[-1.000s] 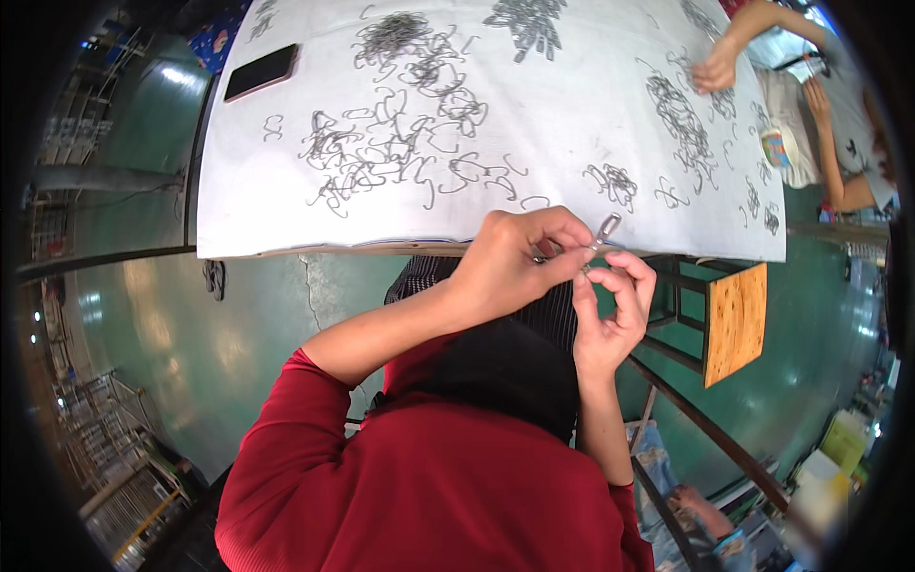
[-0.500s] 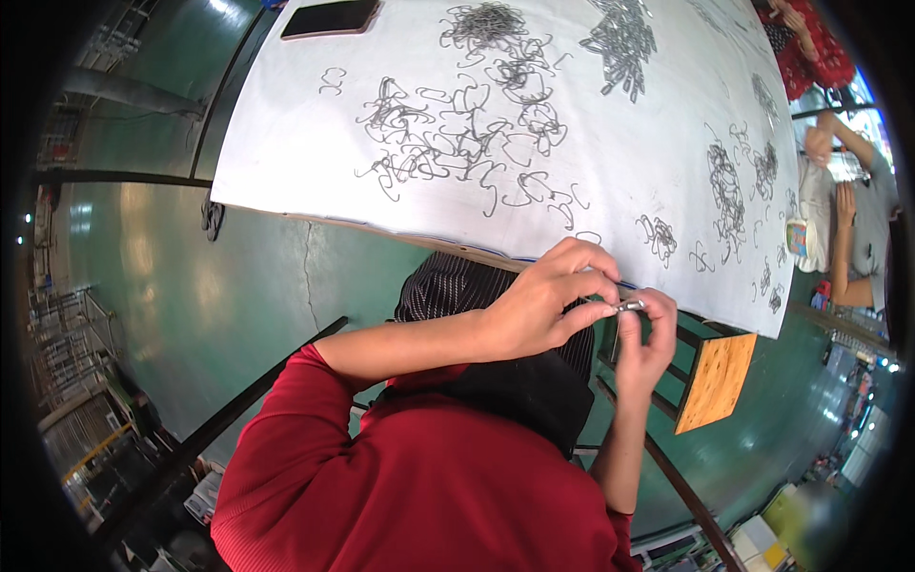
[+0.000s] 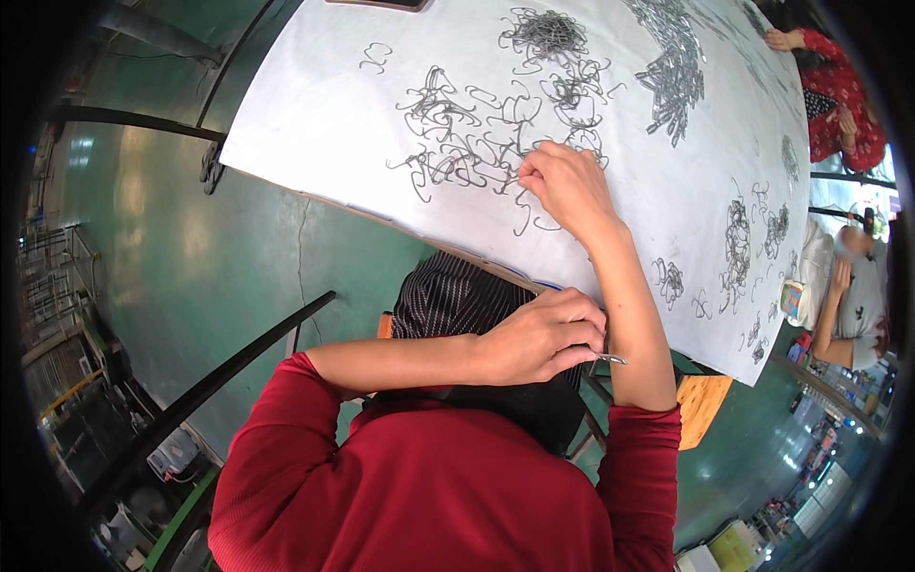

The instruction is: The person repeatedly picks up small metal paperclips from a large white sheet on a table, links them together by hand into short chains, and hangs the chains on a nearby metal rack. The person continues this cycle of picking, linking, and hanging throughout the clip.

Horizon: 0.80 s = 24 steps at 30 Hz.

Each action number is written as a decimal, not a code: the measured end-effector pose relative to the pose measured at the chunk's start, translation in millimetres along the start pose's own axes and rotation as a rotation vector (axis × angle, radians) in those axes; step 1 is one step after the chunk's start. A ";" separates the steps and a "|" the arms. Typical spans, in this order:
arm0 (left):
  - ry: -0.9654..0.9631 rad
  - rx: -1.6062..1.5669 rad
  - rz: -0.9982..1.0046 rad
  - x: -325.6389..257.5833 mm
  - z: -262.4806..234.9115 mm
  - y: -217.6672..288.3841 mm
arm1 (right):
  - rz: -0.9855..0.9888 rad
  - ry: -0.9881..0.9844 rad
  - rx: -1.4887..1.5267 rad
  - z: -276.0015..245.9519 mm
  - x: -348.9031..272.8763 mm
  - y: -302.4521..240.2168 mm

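Note:
My left hand [image 3: 548,334] is closed in a pinch near the table's front edge, above my lap. From its fingertips sticks a small, slim, shiny metal piece [image 3: 612,358]; the rest of it is hidden by the fingers. My right arm reaches forward across the table. At its end my right hand [image 3: 570,189] has its fingertips pressed together at the near side of a loose spread of bent wire hooks [image 3: 448,157]. Whatever those fingertips hold is too small to make out. A denser heap of wire hooks [image 3: 548,36] lies farther back.
A white-covered table [image 3: 315,133] carries narrow metal pieces [image 3: 672,81] at the back and smaller hook piles [image 3: 736,243] on the right. A dark phone [image 3: 381,3] lies at the far edge. Other people sit along the right side, one in a red patterned sleeve [image 3: 829,57].
My right hand has left the metal piece and moved forward to the wire hooks. My left hand keeps the piece and sits slightly lower. The view has shifted.

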<state>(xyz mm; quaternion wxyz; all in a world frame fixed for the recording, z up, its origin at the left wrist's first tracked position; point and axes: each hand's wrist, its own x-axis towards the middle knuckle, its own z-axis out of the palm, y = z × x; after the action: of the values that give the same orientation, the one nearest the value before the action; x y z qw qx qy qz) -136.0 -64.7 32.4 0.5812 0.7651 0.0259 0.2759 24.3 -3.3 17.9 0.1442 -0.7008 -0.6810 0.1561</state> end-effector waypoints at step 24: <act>-0.086 0.033 -0.027 34.5 33.4 12.4 | 0.506 0.870 1.123 -79.2 -231.6 -60.2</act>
<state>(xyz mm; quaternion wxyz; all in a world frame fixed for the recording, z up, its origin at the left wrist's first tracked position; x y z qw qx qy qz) -95.2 -85.5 51.4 0.5727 0.7853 0.0159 0.2345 -3.2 -232.1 120.1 0.6955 -0.6553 -0.1990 0.2175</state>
